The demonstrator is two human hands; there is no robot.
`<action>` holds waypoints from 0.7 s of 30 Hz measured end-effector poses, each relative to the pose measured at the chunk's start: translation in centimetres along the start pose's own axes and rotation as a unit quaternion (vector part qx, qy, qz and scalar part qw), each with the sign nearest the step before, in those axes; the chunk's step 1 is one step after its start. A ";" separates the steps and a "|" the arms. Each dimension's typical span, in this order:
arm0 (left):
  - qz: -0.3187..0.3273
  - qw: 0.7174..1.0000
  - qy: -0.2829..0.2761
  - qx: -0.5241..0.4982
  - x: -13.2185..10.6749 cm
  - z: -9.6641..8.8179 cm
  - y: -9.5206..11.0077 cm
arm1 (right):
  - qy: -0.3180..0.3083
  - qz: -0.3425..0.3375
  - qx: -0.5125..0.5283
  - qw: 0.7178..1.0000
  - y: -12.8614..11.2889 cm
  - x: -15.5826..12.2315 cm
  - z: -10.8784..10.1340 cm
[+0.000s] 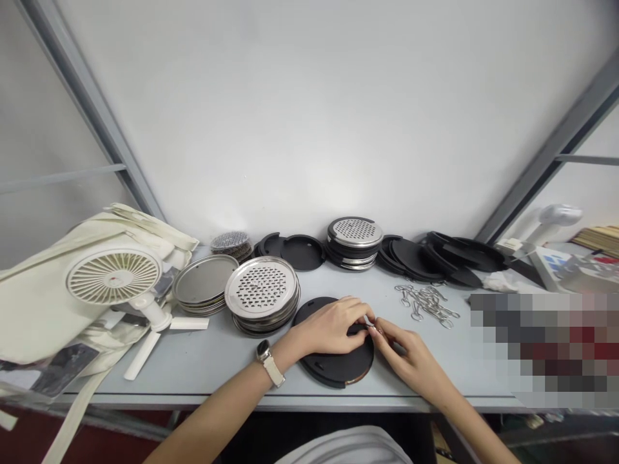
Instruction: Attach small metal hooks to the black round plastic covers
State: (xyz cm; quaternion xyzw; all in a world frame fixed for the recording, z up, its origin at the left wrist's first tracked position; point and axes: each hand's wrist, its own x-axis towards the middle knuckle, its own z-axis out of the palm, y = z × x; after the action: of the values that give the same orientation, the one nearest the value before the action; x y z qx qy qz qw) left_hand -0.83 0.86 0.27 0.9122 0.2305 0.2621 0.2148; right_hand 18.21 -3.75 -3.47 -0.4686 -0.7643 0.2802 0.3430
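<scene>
A black round plastic disc [338,368] with a few small slots lies near the table's front edge. Across its top rests my left hand [333,325], wearing a watch, with its fingers curled over the far right side and holding the disc. My right hand [399,348] meets it at the disc's right rim. Thumb and forefinger there pinch a small metal piece [371,326], perhaps one of the wire clips, mostly hidden by the fingertips. To the right is a loose pile of looped wire clips [428,304]. Left of the disc stands a stack of perforated metal grater plates [262,288].
Plain round metal plates [206,280] are stacked further left, beside a white fan [116,277] and a cream bag [43,290]. Along the back wall stand a pile of assembled graters [355,233], black round holders [416,258] and mesh discs [229,241]. A blurred patch covers the right side.
</scene>
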 end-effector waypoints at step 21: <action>-0.024 0.998 0.039 0.045 0.0 0.3 -0.1 | -0.031 0.023 0.002 0.999 -0.6 0.4 -0.4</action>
State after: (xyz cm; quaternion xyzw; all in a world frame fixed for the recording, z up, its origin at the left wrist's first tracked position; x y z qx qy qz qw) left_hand -0.71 0.84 0.01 0.9041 0.2723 0.2816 0.1709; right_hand 18.09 -3.63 -2.70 -0.4766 -0.7628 0.3043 0.3136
